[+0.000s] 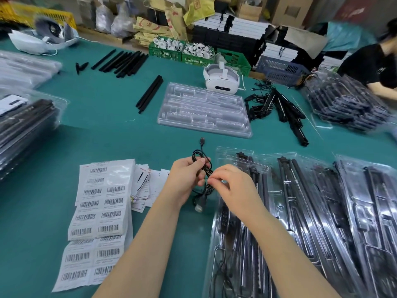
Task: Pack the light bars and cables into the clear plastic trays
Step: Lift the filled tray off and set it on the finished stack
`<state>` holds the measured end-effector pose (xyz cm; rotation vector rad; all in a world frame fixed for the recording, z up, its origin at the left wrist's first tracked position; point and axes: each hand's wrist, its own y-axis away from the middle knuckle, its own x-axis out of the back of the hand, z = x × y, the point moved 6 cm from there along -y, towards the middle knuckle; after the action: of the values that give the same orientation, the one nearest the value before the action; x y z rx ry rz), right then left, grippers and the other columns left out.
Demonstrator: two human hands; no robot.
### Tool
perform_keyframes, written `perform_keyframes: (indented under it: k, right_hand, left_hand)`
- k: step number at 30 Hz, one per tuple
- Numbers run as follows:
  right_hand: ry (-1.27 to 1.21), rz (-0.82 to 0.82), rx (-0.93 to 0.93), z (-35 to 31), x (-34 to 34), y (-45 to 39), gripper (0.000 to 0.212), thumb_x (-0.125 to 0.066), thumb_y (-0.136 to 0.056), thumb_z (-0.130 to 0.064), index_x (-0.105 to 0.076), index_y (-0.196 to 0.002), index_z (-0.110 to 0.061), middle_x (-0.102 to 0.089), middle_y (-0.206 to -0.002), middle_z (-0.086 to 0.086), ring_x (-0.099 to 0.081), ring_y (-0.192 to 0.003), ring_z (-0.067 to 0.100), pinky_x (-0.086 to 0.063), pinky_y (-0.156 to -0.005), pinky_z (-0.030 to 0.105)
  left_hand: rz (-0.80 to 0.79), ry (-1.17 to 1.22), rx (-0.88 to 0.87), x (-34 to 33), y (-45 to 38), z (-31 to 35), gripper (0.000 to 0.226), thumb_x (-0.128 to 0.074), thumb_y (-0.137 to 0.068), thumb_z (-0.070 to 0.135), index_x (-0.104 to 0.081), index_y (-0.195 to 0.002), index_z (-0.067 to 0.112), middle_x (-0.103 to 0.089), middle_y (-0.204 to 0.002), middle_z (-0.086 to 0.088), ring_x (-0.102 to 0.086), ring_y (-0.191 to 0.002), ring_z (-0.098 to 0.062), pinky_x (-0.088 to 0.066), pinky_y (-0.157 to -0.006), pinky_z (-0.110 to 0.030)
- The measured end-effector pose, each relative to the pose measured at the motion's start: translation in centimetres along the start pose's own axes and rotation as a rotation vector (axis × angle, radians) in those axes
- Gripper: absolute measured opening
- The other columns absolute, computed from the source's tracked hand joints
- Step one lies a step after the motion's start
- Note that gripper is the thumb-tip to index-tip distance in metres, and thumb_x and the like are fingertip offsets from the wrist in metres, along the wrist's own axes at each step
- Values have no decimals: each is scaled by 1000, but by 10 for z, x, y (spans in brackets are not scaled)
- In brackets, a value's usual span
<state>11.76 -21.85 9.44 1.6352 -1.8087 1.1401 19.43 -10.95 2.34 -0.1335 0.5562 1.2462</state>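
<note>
A coiled black cable (200,157) with a plug (199,206) hanging below is held between both hands above the green table. My left hand (184,179) grips the coil. My right hand (232,186) pinches the cable's middle, where a thin tie shows. Just right of the hands lies a clear plastic tray (234,244) with black light bars and a cable in it. An empty clear tray (204,108) lies farther back in the middle. Loose black light bars (150,93) lie left of that tray, and a heap of bars with cables (279,106) lies to its right.
Barcode label sheets (96,211) lie at the left of my arms. Filled trays are stacked at right (343,211), far right (348,104) and left (25,125). A white headset (221,79) stands behind the empty tray. Green crates (182,53) line the far edge. Another person (373,67) works at the right.
</note>
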Motion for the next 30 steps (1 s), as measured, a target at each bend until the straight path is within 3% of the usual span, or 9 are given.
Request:
perform_keyframes:
  k: [3, 6, 8, 13, 18, 23, 26, 30]
  right_hand:
    - [11, -23, -18, 2, -3, 2, 13, -63, -95, -10, -75, -99, -13, -61, -105, -7, -56, -90, 2, -38, -83, 3]
    - [-66, -115, -2, -1, -9, 8, 43, -49, -87, 11, -69, -116, -13, -57, -114, -7, -61, -96, 6, -49, -91, 17]
    - [-79, -145, 15, 0, -11, 11, 51, -48, -85, 15, -68, -121, -15, -55, -118, -8, -61, -98, 6, -51, -93, 21]
    - [290, 2, 210, -3, -7, 10, 36, -77, -78, -2, -72, -109, -19, -60, -103, -4, -57, -90, 19, -53, -75, 32]
    - [389, 119, 289, -6, -10, 8, 23, -77, -75, -4, -72, -93, -16, -59, -94, -1, -53, -81, 22, -51, -64, 34]
    - [173, 183, 157, 1, -1, 3, 10, -78, -84, -22, -79, -93, -19, -67, -110, -2, -59, -96, 19, -46, -83, 26]
    - [63, 126, 21, 2, 0, -3, 13, -72, -91, -24, -80, -101, -22, -68, -128, -5, -63, -108, 12, -44, -95, 22]
    - [-59, 100, -152, 3, -1, -8, 10, -74, -90, -24, -82, -95, -23, -69, -125, -9, -65, -91, 2, -45, -83, 10]
  left_hand:
    - [-5, 40, -7, 0, 0, 1, 17, -55, -100, 6, -70, -94, 0, -62, -76, -7, -43, -48, -9, -37, -41, -20]
    - [18, 77, 14, 3, -1, 1, 17, -54, -100, 5, -69, -93, -1, -59, -75, -8, -42, -47, -9, -37, -41, -20]
    - [22, 92, 32, 4, -2, 0, 17, -54, -100, 6, -69, -93, 0, -58, -73, -8, -41, -46, -9, -37, -41, -20]
    - [6, 153, 61, 3, -2, -2, 16, -54, -100, 4, -68, -95, -2, -63, -76, -6, -40, -47, -8, -35, -40, -19]
    - [-52, 182, 88, 0, -2, -1, 15, -51, -100, 1, -65, -99, -4, -64, -75, -6, -41, -47, -7, -34, -39, -18]
    - [-89, 73, 81, 3, -1, 0, 17, -53, -101, 6, -69, -98, -1, -55, -68, -8, -39, -49, -10, -35, -43, -19]
    - [-109, 30, 25, 3, -1, 3, 18, -53, -101, 5, -69, -96, -3, -54, -77, -14, -41, -50, -9, -34, -42, -18]
    - [-98, -35, -9, 2, 0, 5, 21, -49, -102, 2, -68, -97, -4, -53, -86, -17, -39, -50, -9, -31, -42, -19]
